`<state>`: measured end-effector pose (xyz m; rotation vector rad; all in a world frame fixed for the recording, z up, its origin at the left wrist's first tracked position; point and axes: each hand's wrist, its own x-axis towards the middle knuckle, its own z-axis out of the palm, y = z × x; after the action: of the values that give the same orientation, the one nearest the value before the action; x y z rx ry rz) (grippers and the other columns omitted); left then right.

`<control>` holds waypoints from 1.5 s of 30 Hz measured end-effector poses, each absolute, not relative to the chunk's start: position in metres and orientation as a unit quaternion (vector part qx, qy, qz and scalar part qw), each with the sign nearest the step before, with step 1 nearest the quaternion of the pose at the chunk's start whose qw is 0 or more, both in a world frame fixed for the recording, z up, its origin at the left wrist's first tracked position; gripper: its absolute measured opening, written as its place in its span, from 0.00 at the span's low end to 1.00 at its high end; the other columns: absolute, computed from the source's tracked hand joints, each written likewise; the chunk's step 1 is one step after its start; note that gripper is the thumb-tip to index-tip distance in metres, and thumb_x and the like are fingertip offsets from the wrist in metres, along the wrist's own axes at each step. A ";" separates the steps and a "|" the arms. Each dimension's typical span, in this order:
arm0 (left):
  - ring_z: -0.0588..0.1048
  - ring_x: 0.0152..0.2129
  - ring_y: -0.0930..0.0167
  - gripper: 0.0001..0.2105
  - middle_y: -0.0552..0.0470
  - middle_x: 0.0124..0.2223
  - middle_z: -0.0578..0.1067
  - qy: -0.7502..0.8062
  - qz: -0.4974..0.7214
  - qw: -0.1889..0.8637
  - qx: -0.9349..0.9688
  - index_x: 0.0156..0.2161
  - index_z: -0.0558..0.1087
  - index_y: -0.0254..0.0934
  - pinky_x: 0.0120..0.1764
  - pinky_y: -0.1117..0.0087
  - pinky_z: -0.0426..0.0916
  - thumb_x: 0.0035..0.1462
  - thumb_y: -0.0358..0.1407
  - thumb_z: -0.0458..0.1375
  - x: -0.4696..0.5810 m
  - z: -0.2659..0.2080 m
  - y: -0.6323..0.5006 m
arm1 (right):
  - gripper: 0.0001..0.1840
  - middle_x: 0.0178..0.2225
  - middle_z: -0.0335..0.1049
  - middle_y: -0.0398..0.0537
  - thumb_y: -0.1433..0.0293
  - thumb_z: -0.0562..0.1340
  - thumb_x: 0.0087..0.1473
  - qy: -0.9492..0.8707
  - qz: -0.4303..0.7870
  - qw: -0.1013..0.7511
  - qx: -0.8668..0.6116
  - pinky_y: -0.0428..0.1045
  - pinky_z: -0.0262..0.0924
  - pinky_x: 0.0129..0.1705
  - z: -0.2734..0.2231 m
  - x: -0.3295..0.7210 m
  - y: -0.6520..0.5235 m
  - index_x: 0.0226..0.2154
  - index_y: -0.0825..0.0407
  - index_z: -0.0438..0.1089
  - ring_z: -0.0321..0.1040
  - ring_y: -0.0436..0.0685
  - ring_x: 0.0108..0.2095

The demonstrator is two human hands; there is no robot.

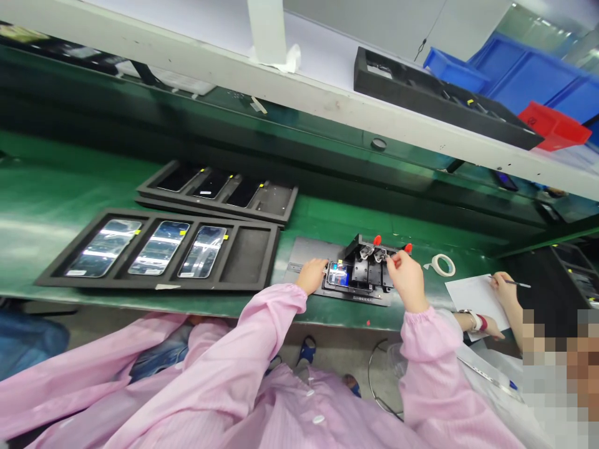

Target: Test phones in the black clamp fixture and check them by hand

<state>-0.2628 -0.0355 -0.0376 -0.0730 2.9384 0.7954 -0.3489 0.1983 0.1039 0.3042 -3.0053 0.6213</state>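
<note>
The green workbench (37,206) spans the frame. At centre left, the front foam tray (248,255) holds three glossy phone displays (202,252), each with a yellow tab (182,232), in its first three compartments; the fourth shows only dark foam. The rear foam tray (276,198), above it, carries three more dark displays (243,194).

Right of centre stands the black clamping fixture (367,271). The left hand (312,274) has bent fingers at its left side; the right hand (407,277) pinches thumb and fingers near the silver clamp (381,254) (whether either grips anything, I cannot tell). The lit phone display (337,274) lies in the fixture, immediately right of the left hand, the nearer one; its long axis appears to run left to right, the right part hidden.
</note>
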 end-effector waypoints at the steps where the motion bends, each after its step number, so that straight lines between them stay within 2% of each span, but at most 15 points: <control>1: 0.67 0.46 0.63 0.22 0.45 0.48 0.72 0.963 0.265 0.044 -0.022 0.56 0.65 0.33 0.49 0.63 0.60 0.55 0.25 0.50 -0.262 -0.036 -0.035 | 0.07 0.24 0.68 0.44 0.67 0.60 0.51 -0.973 0.216 0.004 0.077 0.47 0.49 0.30 0.099 -0.346 0.200 0.26 0.52 0.63 0.61 0.52 0.26; 4: 0.69 0.43 0.65 0.25 0.47 0.45 0.73 0.961 0.272 0.040 -0.009 0.58 0.62 0.35 0.46 0.64 0.60 0.53 0.23 0.48 -0.262 -0.032 -0.033 | 0.09 0.25 0.70 0.46 0.69 0.65 0.44 -0.970 0.233 -0.069 0.032 0.47 0.51 0.30 0.075 -0.347 0.201 0.28 0.53 0.64 0.64 0.54 0.27; 6: 0.69 0.42 0.64 0.26 0.46 0.44 0.73 0.962 0.271 0.039 0.004 0.57 0.62 0.35 0.45 0.64 0.60 0.52 0.24 0.48 -0.261 -0.031 -0.033 | 0.10 0.25 0.70 0.48 0.69 0.66 0.42 -0.969 0.232 -0.076 0.024 0.48 0.51 0.30 0.055 -0.353 0.197 0.25 0.53 0.63 0.65 0.55 0.27; 11: 0.67 0.44 0.62 0.27 0.46 0.45 0.72 0.968 0.238 0.046 0.060 0.59 0.62 0.37 0.46 0.62 0.58 0.52 0.25 0.48 -0.258 -0.027 -0.034 | 0.11 0.24 0.71 0.51 0.64 0.64 0.47 -0.961 0.274 -0.033 0.003 0.48 0.52 0.29 0.022 -0.362 0.190 0.25 0.53 0.64 0.66 0.56 0.25; 17: 0.65 0.43 0.62 0.27 0.44 0.45 0.68 0.978 0.172 0.085 0.085 0.59 0.63 0.39 0.46 0.61 0.58 0.53 0.26 0.47 -0.257 -0.023 -0.030 | 0.17 0.25 0.72 0.46 0.53 0.61 0.50 -0.952 0.303 -0.049 -0.022 0.48 0.52 0.32 0.020 -0.341 0.204 0.28 0.51 0.65 0.67 0.56 0.28; 21: 0.65 0.45 0.62 0.31 0.44 0.47 0.69 0.976 0.197 0.077 0.059 0.63 0.57 0.37 0.49 0.61 0.58 0.52 0.26 0.48 -0.256 -0.021 -0.027 | 0.21 0.25 0.71 0.44 0.51 0.53 0.56 -0.947 0.309 -0.090 -0.003 0.47 0.51 0.31 0.013 -0.299 0.210 0.27 0.51 0.64 0.66 0.54 0.26; 24: 0.65 0.48 0.63 0.33 0.44 0.50 0.69 0.971 0.229 0.068 0.030 0.64 0.54 0.34 0.52 0.62 0.56 0.50 0.25 0.48 -0.253 -0.020 -0.027 | 0.20 0.22 0.70 0.43 0.55 0.52 0.59 -0.942 0.270 -0.195 0.032 0.47 0.49 0.29 -0.008 -0.263 0.209 0.24 0.51 0.61 0.65 0.53 0.25; 27: 0.65 0.49 0.63 0.32 0.44 0.52 0.69 0.969 0.236 0.066 -0.012 0.63 0.55 0.32 0.53 0.62 0.55 0.50 0.26 0.49 -0.248 -0.019 -0.028 | 0.11 0.24 0.69 0.44 0.64 0.56 0.56 -0.943 0.201 -0.254 0.070 0.47 0.49 0.30 -0.033 -0.235 0.206 0.26 0.51 0.62 0.65 0.55 0.29; 29: 0.65 0.50 0.62 0.30 0.42 0.52 0.69 0.969 0.232 0.066 -0.057 0.62 0.56 0.31 0.53 0.61 0.56 0.51 0.26 0.48 -0.242 -0.020 -0.027 | 0.04 0.28 0.69 0.46 0.69 0.59 0.53 -0.947 0.177 -0.254 0.085 0.48 0.50 0.33 -0.047 -0.223 0.204 0.29 0.52 0.62 0.66 0.56 0.33; 34: 0.64 0.53 0.63 0.29 0.42 0.56 0.67 0.963 0.228 0.070 -0.124 0.60 0.58 0.30 0.55 0.61 0.56 0.50 0.26 0.48 -0.218 -0.028 -0.022 | 0.10 0.33 0.67 0.49 0.73 0.62 0.47 -0.946 0.206 -0.231 0.093 0.48 0.52 0.39 -0.066 -0.219 0.206 0.31 0.52 0.58 0.64 0.58 0.38; 39: 0.54 0.62 0.66 0.30 0.45 0.65 0.56 0.965 0.217 0.085 -0.122 0.61 0.57 0.29 0.61 0.59 0.50 0.50 0.26 0.48 -0.198 -0.038 -0.019 | 0.11 0.31 0.65 0.46 0.73 0.63 0.45 -0.940 0.228 -0.242 0.081 0.48 0.52 0.36 -0.075 -0.226 0.209 0.28 0.51 0.57 0.63 0.56 0.34; 45: 0.48 0.64 0.64 0.32 0.45 0.68 0.47 0.973 0.164 0.135 -0.086 0.63 0.56 0.28 0.62 0.54 0.46 0.51 0.28 0.48 -0.192 -0.038 -0.020 | 0.12 0.25 0.64 0.43 0.72 0.65 0.39 -0.935 0.253 -0.243 0.056 0.47 0.51 0.32 -0.082 -0.232 0.210 0.23 0.51 0.59 0.61 0.54 0.28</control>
<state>-0.1925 -0.0203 -0.0384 -0.2481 2.8199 0.4757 -0.2320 0.2103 -0.0823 0.2091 -3.5017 0.9468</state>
